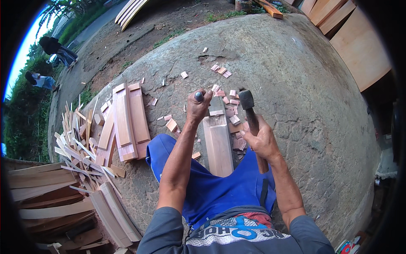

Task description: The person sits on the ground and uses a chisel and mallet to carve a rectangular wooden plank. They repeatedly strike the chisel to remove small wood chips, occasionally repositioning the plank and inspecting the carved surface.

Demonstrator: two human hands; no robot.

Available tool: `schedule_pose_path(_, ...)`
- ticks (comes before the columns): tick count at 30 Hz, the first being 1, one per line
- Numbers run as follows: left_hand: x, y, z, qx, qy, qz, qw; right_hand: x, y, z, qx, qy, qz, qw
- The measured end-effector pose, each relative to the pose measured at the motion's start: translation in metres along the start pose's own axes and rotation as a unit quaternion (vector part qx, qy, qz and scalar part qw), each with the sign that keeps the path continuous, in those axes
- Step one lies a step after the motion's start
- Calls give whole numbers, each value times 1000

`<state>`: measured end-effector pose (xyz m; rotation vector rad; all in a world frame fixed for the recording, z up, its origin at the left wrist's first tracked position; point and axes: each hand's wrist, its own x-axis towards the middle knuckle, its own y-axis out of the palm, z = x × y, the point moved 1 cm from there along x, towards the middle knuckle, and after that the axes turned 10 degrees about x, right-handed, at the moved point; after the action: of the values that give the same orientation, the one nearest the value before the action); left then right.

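Observation:
My left hand [197,109] is closed in a fist around an upright chisel [198,96]. Only its round, metallic butt end shows; the blade is hidden below the fist. My right hand [262,137] grips the wooden handle of a hammer [247,100], whose dark, blocky head is raised to the right of the left fist. Between my knees lies a pale wooden board [219,144], with a cut step across its far part. Small offcut blocks [235,120] lie along the board's right side and beyond its far end.
Shaped boards [123,122] are stacked left of my knee, beside a heap of thin wood strips [80,144]. More planks [46,182] pile up at lower left. Large panels [359,46] lean at the upper right. Two people [59,48] are far off at left. Rough concrete [321,106] surrounds me.

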<state>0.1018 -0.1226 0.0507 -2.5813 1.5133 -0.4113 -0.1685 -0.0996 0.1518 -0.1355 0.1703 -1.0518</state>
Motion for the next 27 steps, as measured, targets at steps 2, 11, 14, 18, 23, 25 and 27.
schedule_pose_path(2,0,0,3,4,2,1,1000,1,2,0,-4,-33,-2,999)
schedule_pose_path(11,-1,1,14,14,20,-14,1000,1,3,-4,-4,12,38,999)
schedule_pose_path(14,-3,6,14,14,-1,-19,1000,3,6,3,-15,-25,24,999)
schedule_pose_path(18,-4,8,22,109,27,-19,994,19,15,45,-50,-123,-4,991)
schedule_pose_path(23,-4,17,8,169,199,-48,964,58,32,24,-320,-173,59,930)
schedule_pose_path(25,-8,16,11,82,131,-3,988,73,31,1,-338,-133,113,925)
schedule_pose_path(27,-12,11,12,60,86,30,994,63,22,-7,-281,-94,101,950)
